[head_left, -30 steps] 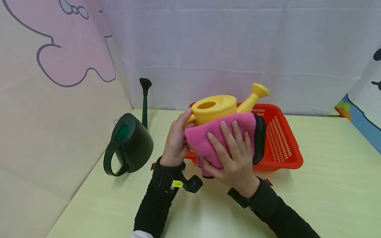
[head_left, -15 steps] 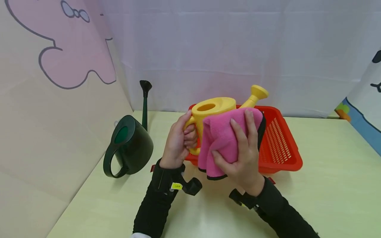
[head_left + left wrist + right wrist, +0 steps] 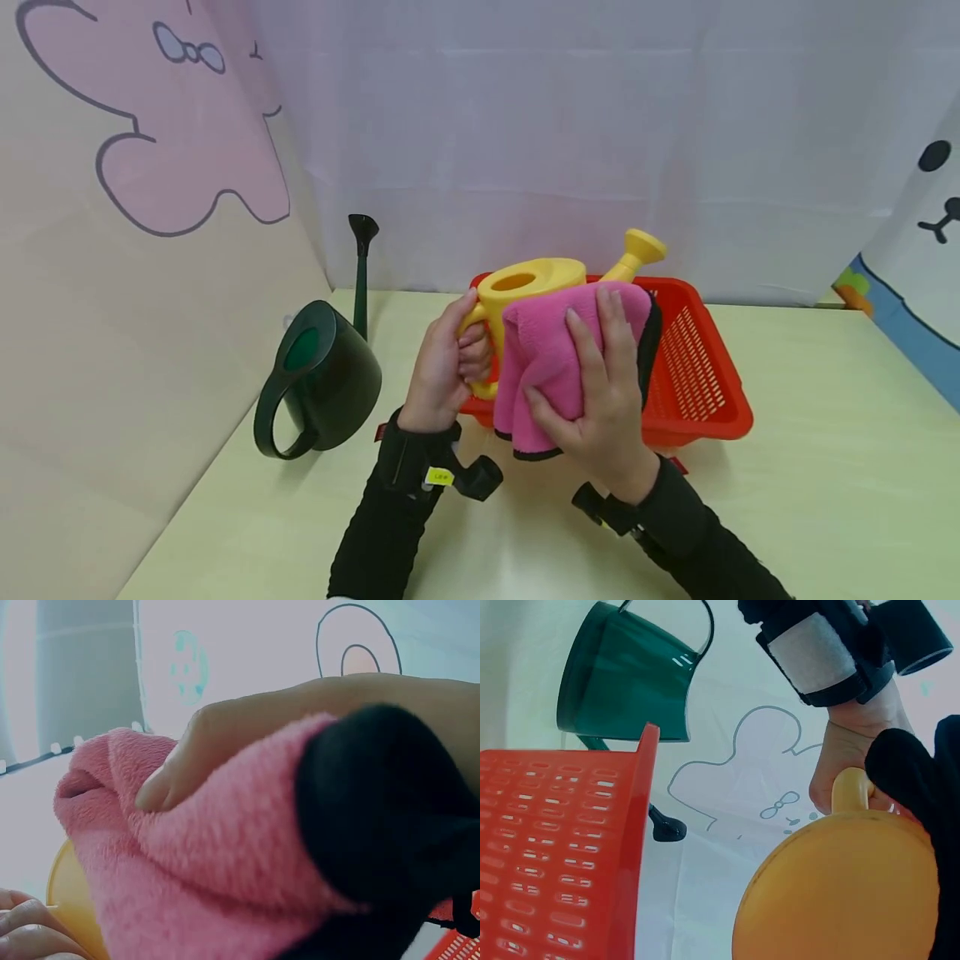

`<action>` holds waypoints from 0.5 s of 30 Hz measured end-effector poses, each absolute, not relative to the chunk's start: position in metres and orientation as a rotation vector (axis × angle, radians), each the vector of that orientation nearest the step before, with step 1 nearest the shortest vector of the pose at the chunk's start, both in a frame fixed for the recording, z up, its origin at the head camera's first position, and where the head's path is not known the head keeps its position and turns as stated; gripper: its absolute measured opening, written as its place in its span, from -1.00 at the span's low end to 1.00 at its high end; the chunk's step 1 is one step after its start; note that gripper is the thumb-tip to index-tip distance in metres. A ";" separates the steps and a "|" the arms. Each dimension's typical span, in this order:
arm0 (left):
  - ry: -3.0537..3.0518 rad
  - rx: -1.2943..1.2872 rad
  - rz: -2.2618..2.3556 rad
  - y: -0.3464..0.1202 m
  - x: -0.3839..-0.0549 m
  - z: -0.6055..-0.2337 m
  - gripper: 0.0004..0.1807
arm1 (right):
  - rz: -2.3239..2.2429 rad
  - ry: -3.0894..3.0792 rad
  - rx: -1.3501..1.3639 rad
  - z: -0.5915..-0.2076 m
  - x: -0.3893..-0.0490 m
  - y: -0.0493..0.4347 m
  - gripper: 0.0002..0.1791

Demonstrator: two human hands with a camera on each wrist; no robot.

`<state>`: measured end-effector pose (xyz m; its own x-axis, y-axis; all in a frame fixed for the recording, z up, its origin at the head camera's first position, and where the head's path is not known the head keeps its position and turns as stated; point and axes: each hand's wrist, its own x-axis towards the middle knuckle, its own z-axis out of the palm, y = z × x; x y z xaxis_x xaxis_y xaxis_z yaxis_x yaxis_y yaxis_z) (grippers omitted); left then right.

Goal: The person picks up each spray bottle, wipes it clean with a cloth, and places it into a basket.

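A yellow watering can (image 3: pixel 543 273) is held up in front of the basket, its spout pointing to the back right. My left hand (image 3: pixel 450 362) grips its handle, fingers curled round. Over the can's near side lies a pink cloth (image 3: pixel 543 354) with a black edge, covering much of the body. My right hand (image 3: pixel 607 408) holds this cloth against the can, with thumb and fingers spread across it. The left wrist view shows a digit pressing into the folds of the cloth (image 3: pixel 217 859). In the right wrist view the can's underside (image 3: pixel 840 892) faces the camera.
Behind the can, a red perforated basket (image 3: pixel 697 358) sits on the pale table (image 3: pixel 810 467). To the left stands a dark green watering can (image 3: pixel 322 383) with a long black-tipped spout. Printed cloth walls close off the back and left sides.
The right hand has slid the pink cloth rightward along the yellow can, baring more of the body beside the handle. The left hand keeps its grip. The head view has tilted slightly.
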<state>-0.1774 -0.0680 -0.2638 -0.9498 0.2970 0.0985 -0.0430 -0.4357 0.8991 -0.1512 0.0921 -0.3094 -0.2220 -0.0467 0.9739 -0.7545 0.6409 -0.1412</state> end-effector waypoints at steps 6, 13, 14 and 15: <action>1.541 0.321 2.483 -0.065 -0.176 -0.265 -0.64 | 0.550 -1.671 0.683 -0.314 -0.148 0.086 -0.44; 1.642 0.264 2.464 -0.058 -0.175 -0.265 -0.69 | 0.283 -1.636 0.711 -0.318 -0.145 0.080 -0.53; 1.647 0.252 2.461 -0.057 -0.175 -0.265 -0.68 | 0.278 -1.637 0.715 -0.318 -0.144 0.080 -0.52; 1.650 0.242 2.457 -0.057 -0.175 -0.265 -0.68 | 0.278 -1.640 0.714 -0.318 -0.144 0.080 -0.52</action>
<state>-0.1750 -0.0569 -0.2652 -0.9722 0.2311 0.0390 -0.0514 -0.3723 0.9267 -0.1440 0.0804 -0.3184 -0.0447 -0.2930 0.9551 -0.5917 0.7781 0.2110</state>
